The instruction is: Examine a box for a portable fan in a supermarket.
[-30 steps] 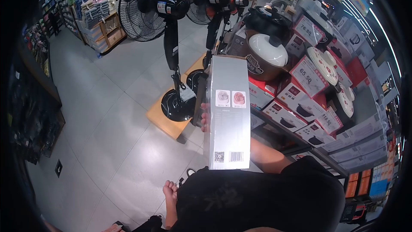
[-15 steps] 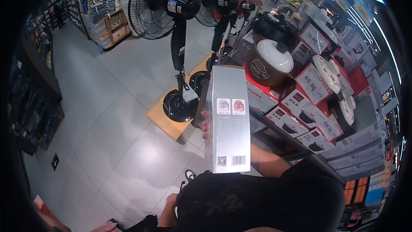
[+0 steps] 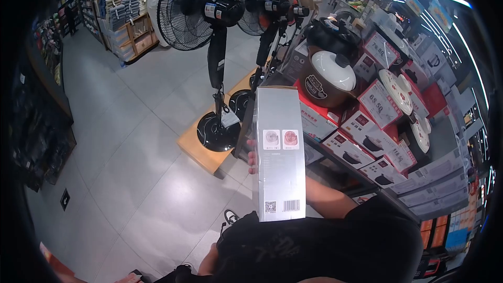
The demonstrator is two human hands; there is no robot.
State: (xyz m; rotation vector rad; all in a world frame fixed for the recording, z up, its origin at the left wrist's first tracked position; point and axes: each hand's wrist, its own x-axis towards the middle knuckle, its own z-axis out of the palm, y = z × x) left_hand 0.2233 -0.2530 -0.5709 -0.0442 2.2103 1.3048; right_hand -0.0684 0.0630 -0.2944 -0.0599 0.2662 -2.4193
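Note:
A tall silver-grey box [image 3: 280, 178] stands upright in front of my body. Its narrow side faces me, with two small fan pictures, fine print, a square code and a barcode. My right hand [image 3: 252, 156] is closed on this box from behind; only its fingertips show at the left edge, and my forearm comes in from the right. Of my left arm [image 3: 208, 261] only a strip of skin shows at the bottom, beside my black shirt; the left hand itself cannot be made out.
Black standing fans [image 3: 222, 13] rise from a wooden platform [image 3: 196, 152] ahead. On the right, a display holds a brown pot [image 3: 320, 86], lids, price signs and boxed cookware [image 3: 348, 149]. Folded towels [image 3: 123, 8] fill a back-left stand. Dark goods line the left edge. Grey tiles [image 3: 120, 126] cover the floor.
The box and the right hand holding it sit slightly lower in view. The fans and cookware display have shifted slightly left. The bit of left arm shows less.

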